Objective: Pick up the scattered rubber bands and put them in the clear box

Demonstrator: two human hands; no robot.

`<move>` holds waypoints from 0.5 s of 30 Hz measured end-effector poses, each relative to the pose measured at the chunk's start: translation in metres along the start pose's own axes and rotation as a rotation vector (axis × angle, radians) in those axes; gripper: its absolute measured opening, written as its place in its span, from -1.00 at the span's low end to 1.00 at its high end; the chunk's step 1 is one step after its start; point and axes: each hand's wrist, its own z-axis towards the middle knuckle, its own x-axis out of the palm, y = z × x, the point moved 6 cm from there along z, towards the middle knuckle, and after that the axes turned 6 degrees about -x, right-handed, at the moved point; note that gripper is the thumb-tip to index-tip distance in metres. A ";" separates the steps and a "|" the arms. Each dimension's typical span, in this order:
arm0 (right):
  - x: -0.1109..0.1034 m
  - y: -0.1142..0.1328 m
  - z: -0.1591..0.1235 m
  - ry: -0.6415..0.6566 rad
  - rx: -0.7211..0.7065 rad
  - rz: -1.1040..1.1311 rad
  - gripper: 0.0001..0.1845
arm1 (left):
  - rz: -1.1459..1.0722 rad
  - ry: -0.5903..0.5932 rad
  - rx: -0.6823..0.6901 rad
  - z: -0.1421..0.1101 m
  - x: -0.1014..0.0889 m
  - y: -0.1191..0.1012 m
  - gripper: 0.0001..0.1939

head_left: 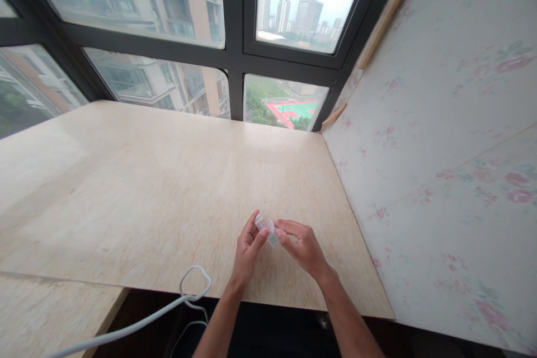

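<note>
Both of my hands meet over the near right part of a beige marble-look counter. Between them is a small clear plastic item, perhaps a little box or packet; what it holds is too small to tell. My left hand pinches it from the left with thumb and fingers. From the right, my right hand grips the same item with its fingertips. The item is lifted slightly above the counter.
A white cable loops over the counter's near edge and runs down to the left. A flowered wallpaper wall bounds the counter on the right. Dark-framed windows stand behind it, and a second slab lies lower at left.
</note>
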 end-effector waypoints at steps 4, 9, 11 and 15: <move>-0.005 -0.001 0.005 -0.026 0.028 0.021 -0.66 | -0.047 0.042 -0.015 0.001 0.000 0.005 -0.44; -0.002 -0.003 0.007 0.037 0.074 0.103 -0.60 | -0.003 0.109 -0.021 -0.004 0.008 0.003 -0.41; -0.002 -0.005 0.005 0.072 0.100 0.144 -0.54 | 0.012 0.117 -0.021 -0.004 0.009 0.001 -0.40; -0.004 -0.004 0.005 0.141 0.100 0.181 -0.48 | 0.047 0.119 -0.030 -0.003 0.009 0.000 -0.37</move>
